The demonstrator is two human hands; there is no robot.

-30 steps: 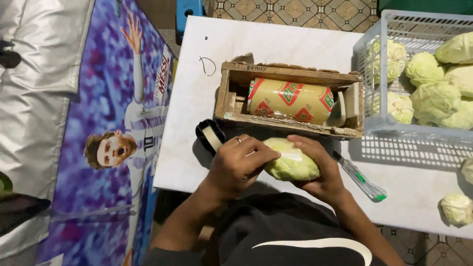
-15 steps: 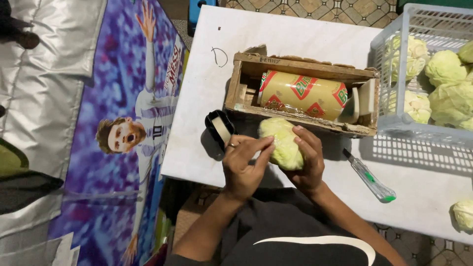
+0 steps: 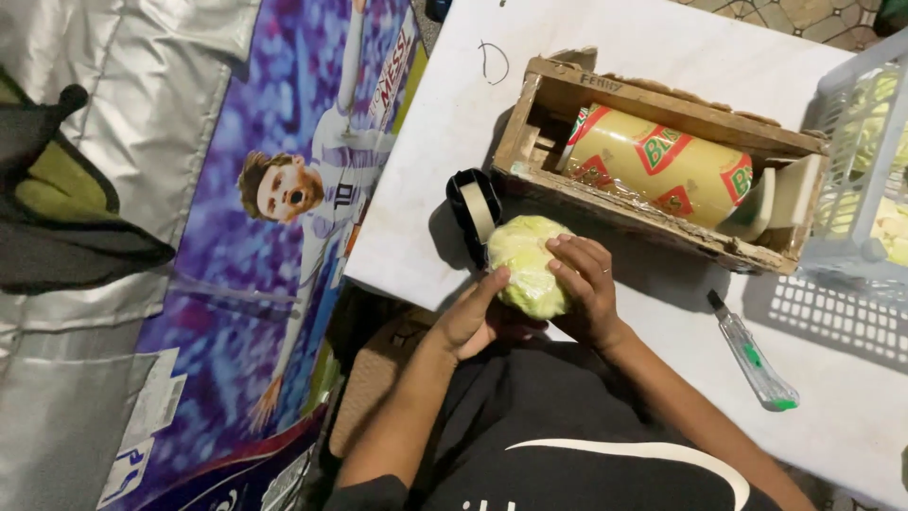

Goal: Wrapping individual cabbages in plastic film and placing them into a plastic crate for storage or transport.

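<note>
Head view. Left hand (image 3: pixel 480 317) and right hand (image 3: pixel 584 289): both bare, no gloves, no watch or bracelet visible; any ring cannot be made out. Forearms bare to the elbows. Left arm: edge of a short dark sleeve (image 3: pixel 364 492) visible at the lower frame edge. Torso: black shirt (image 3: pixel 567 426), loose, creased across the front. White curved stripe mark (image 3: pixel 643 459) on the chest, with the tops of some white lettering cut off at the bottom edge.
</note>
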